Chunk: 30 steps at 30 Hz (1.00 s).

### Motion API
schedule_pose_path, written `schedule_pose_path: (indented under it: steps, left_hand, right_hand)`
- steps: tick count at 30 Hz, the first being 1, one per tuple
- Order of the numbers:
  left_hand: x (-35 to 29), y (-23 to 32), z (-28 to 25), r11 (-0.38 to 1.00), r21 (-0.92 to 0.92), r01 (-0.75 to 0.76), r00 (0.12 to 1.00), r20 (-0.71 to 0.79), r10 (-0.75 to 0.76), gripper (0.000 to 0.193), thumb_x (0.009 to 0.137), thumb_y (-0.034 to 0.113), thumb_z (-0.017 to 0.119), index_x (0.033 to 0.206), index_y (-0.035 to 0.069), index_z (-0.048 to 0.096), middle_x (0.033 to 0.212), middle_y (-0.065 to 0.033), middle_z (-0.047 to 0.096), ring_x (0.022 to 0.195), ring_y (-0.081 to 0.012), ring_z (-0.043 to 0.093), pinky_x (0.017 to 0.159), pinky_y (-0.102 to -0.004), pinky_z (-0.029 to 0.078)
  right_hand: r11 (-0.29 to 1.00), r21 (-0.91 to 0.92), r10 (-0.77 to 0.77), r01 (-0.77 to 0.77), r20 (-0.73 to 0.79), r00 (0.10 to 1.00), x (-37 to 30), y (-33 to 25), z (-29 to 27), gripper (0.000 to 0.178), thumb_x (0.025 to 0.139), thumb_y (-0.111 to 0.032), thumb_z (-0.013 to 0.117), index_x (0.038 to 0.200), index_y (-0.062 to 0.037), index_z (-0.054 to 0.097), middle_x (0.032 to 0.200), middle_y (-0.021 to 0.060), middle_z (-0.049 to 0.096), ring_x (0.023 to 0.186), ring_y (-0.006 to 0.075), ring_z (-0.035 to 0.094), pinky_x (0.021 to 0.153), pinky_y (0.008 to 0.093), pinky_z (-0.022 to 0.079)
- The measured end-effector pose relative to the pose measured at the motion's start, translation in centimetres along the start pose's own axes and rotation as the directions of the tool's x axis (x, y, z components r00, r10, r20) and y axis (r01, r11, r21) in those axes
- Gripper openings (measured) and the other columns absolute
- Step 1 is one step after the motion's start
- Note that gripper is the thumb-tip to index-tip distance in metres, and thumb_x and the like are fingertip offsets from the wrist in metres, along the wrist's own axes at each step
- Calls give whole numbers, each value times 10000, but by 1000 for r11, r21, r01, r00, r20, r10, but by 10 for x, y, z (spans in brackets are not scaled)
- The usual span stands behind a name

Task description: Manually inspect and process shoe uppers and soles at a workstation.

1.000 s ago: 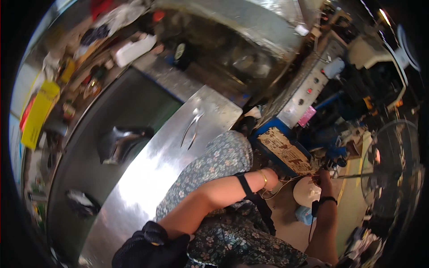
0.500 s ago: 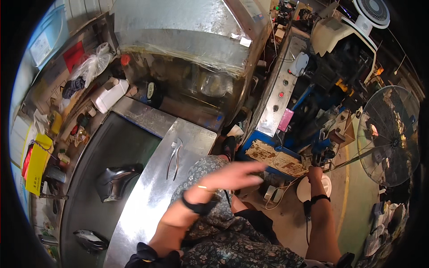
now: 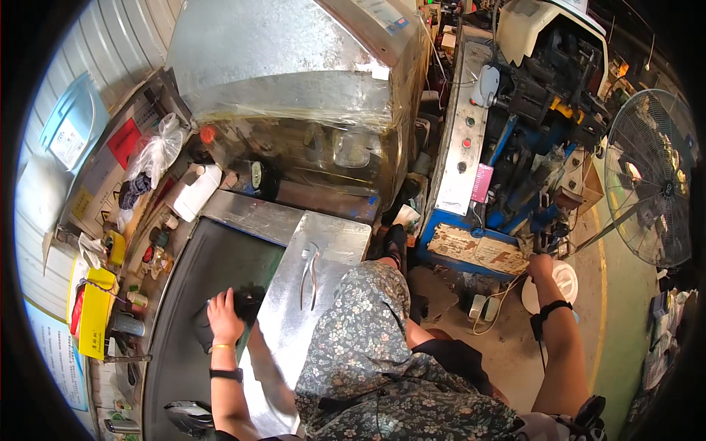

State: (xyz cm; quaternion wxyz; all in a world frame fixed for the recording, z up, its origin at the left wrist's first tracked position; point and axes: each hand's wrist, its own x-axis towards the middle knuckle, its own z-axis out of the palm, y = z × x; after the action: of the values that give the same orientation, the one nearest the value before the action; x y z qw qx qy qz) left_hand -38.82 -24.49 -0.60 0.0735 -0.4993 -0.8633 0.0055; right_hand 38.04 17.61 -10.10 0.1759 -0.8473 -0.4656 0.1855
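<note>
Nearest, a glossy black piece (image 3: 188, 417) lies low on a dark belt (image 3: 173, 360); just beyond, the left hand (image 3: 226, 316) is laid over a dark shaped piece (image 3: 251, 300) on that belt, hiding much of it; whether this grip has closed on it or merely rests there, I cannot tell; the piece looks light and fairly stiff, perhaps slippery and easily scuffed, so fingers spread round its body seem better than an edge pinch; pliers (image 3: 310, 257) lie on the metal worktop (image 3: 337, 234), apart from both hands; farther right, the right hand (image 3: 541, 266) is curled beside a blue-framed machine (image 3: 478, 247), anything in its grip hidden; beyond stands a fan (image 3: 666, 191).
</note>
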Motion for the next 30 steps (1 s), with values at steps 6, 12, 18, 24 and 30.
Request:
schedule_pose_path:
  steps: [6,12,18,24,30]
  left_hand:
    - [42,15,-1,984,180,16,969,239,-59,575,588,264,827,1076,87,578,1117,-108,599,1108,-294,541,966,-417,408]
    - [38,2,-68,995,56,77,984,157,-85,603,521,327,892,992,80,608,1010,-109,638,979,-307,616,851,-401,505]
    - [-58,-1,-202,839,-534,107,921,-264,-286,528,546,38,842,1009,-4,591,957,-161,654,862,-320,628,802,-384,497]
    - [-92,134,-263,654,-150,-742,603,-574,554,459,639,36,804,1058,46,616,1032,-143,663,1041,-305,633,924,-389,499]
    - [-97,207,-219,260,-253,-932,315,-211,925,303,784,80,603,1079,126,655,1242,-1,627,1204,-169,558,1054,-387,398]
  right_hand:
    - [983,-68,-180,173,-113,977,-9,-6,10,311,859,-194,555,675,41,643,601,190,617,543,341,602,488,436,446]
    - [913,-306,-285,269,-6,959,-22,-7,-10,435,886,-310,512,681,44,660,692,224,650,715,414,630,713,458,492]
    - [633,-579,-728,513,-222,648,-212,-89,-39,449,790,-249,666,1126,46,623,1270,263,537,1143,373,540,961,435,443]
    - [677,730,-694,-93,676,250,-343,-204,8,764,941,-501,536,1482,-38,258,1338,123,491,1145,182,540,861,339,485]
    - [348,938,-766,-1,285,576,-380,-257,6,408,956,-340,579,1193,-9,559,1020,58,641,1005,139,576,897,259,425]
